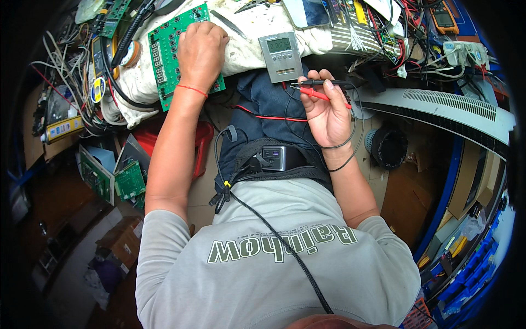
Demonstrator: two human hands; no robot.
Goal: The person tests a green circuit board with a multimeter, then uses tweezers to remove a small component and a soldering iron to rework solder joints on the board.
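My left hand (201, 48) rests palm down on a green circuit board (164, 55) that lies on a white cloth (246, 49) over the bench edge. My right hand (326, 107) is closed around two test probes (318, 89), one red and one black, held together with their tips pointing left. Their red and black leads loop down across my lap and wrist. A grey multimeter (280, 52) with a lit display stands on the cloth just above the probes, between my two hands.
Tangled wires and more boards (82, 71) crowd the left bench side. A red stool (200, 140) and loose green boards (118, 178) sit lower left. A long white appliance cover (455, 109), a black round part (388, 147) and blue bins (466, 274) lie to the right.
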